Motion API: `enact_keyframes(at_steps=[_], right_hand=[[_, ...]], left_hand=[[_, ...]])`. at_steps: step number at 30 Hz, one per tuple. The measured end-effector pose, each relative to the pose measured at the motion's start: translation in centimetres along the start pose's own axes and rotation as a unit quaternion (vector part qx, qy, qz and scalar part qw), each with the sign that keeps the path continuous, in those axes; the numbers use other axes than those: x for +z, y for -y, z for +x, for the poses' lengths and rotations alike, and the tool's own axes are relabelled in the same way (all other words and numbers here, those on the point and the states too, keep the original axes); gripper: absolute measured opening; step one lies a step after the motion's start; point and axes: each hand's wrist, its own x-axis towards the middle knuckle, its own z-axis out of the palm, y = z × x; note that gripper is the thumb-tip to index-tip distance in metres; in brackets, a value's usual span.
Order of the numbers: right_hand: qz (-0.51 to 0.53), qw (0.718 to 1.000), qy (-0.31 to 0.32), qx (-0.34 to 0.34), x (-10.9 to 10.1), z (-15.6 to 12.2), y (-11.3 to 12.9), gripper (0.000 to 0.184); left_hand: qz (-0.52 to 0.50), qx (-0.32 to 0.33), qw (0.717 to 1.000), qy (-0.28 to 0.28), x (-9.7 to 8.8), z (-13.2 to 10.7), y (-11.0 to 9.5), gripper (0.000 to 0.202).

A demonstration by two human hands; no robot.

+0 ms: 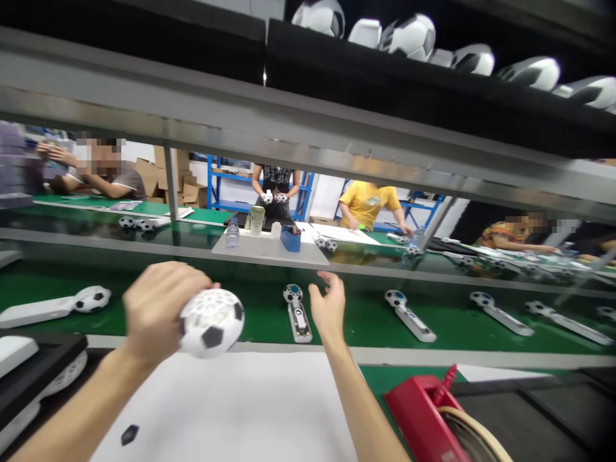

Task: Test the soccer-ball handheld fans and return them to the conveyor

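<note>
My left hand (156, 308) is closed around a white football-patterned shell (212, 322) with black patches and a perforated top, held above a white sheet (231, 410). My right hand (330, 307) is open with fingers spread, reaching over the green conveyor belt (366, 317), closest to a white handle-shaped device with a round blue-centred head (297, 312). Nothing is in the right hand.
Several more handle devices (410, 316) lie along the belt; an assembled one with a ball head (58, 305) lies at left. A red tape dispenser (433, 414) sits at lower right, a black tray (38, 366) at left. Other people work across the line. Ball shells (411, 35) fill the overhead shelf.
</note>
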Motion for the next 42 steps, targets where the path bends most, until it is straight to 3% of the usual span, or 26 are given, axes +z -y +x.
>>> enact_keyframes(at_steps=[3,5,11,16,21,24,26,29,33,38,42], right_hand=[[0.026,1.0,0.0,-0.005,-0.3,0.3,0.5,0.028],[0.04,0.999,0.001,-0.006,-0.5,0.4,1.2,0.028],[0.073,0.997,0.028,-0.012,-0.7,0.1,3.5,0.023],[0.084,0.995,0.06,0.007,-0.2,-0.7,4.0,0.023],[0.072,0.993,0.091,0.026,0.4,-1.3,4.0,0.024],[0.064,0.992,0.103,0.028,0.6,-1.5,4.0,0.025],[0.062,0.991,0.115,0.026,1.0,-1.7,4.0,0.025],[0.067,0.987,0.147,0.015,2.2,-2.7,3.8,0.023],[0.081,0.971,0.225,-0.027,5.0,-6.1,2.5,0.017],[0.082,0.937,0.327,-0.091,7.4,-11.0,0.0,0.018],[0.075,0.927,0.353,-0.104,7.8,-12.1,-1.3,0.02]], left_hand=[[0.199,0.082,0.975,0.056,1.0,2.1,2.3,0.012],[0.279,0.09,0.953,0.074,1.0,3.1,4.5,0.016],[0.381,-0.009,0.92,0.096,-1.4,4.2,11.7,0.036],[0.508,-0.034,0.854,0.106,-3.2,3.6,15.2,0.043],[0.593,-0.031,0.791,0.146,-3.6,3.1,15.9,0.037],[0.626,-0.026,0.768,0.136,-4.1,3.7,15.2,0.035],[0.654,-0.034,0.75,0.09,-4.9,4.4,14.4,0.034],[0.698,-0.069,0.713,-0.024,-6.9,5.4,13.4,0.032],[0.726,-0.122,0.665,-0.128,-9.1,6.0,13.1,0.037],[0.733,-0.16,0.646,-0.142,-10.2,5.8,14.1,0.049],[0.723,-0.181,0.655,-0.127,-10.9,5.6,14.9,0.053]])
